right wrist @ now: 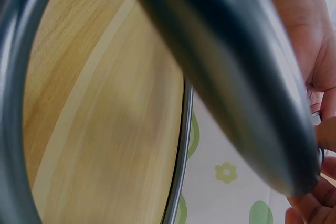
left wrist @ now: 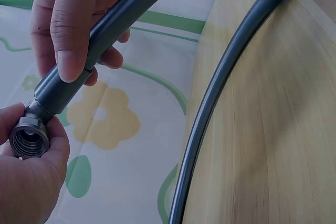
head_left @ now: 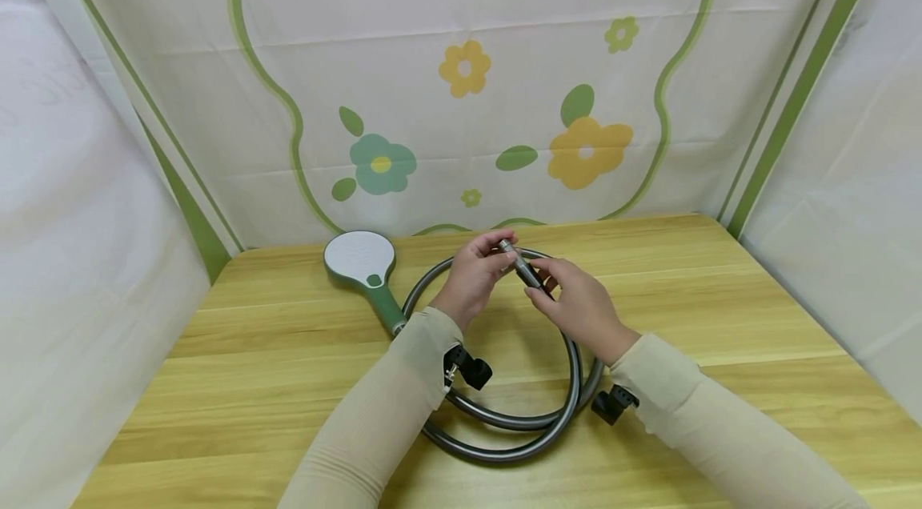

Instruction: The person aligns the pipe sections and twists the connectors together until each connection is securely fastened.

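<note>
In the head view my left hand pinches the metal end nut of a dark grey shower hose. My right hand grips the hose just below, around its end sleeve. The left wrist view shows the threaded opening of the nut between my left thumb and finger, with right-hand fingers on the sleeve above. A blurred length of hose crosses the right wrist view, partly hiding both hands. The rest of the hose lies in loops on the table.
A hand shower head with a pale face and green handle lies at the back left of the wooden table. A patterned cloth hangs behind the table, and pale cloth walls stand at both sides.
</note>
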A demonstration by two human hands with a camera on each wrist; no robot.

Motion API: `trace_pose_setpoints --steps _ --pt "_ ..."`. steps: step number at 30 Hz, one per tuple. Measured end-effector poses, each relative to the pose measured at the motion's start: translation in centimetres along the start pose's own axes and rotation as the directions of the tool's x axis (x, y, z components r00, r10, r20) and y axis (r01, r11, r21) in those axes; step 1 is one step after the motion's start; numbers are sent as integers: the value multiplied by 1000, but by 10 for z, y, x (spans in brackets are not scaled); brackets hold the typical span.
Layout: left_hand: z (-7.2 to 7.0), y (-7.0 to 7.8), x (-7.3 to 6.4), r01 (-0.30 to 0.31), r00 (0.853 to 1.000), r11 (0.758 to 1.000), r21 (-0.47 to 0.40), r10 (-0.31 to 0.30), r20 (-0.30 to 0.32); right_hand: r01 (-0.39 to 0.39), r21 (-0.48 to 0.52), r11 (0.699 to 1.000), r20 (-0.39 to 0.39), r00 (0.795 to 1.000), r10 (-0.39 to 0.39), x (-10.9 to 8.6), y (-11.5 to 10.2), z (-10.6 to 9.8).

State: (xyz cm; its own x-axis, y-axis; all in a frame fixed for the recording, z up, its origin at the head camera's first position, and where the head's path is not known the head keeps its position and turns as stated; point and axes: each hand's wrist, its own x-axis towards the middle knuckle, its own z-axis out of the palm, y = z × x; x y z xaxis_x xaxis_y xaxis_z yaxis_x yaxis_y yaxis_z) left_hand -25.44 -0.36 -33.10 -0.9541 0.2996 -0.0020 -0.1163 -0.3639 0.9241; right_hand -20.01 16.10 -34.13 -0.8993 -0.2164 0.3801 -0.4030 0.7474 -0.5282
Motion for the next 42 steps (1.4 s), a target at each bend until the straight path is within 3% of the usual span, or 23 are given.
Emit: trace_pose_setpoints --steps 22,42 --pt "-1 1 -3 -5 1000 1000 6 5 -4 9 43 999 -17 1000 -8 0 -4 -2" --pt "0 -1 -2 0 1000 1000 -7 0 -5 -21 164 986 6 1000 21 0 0 0"
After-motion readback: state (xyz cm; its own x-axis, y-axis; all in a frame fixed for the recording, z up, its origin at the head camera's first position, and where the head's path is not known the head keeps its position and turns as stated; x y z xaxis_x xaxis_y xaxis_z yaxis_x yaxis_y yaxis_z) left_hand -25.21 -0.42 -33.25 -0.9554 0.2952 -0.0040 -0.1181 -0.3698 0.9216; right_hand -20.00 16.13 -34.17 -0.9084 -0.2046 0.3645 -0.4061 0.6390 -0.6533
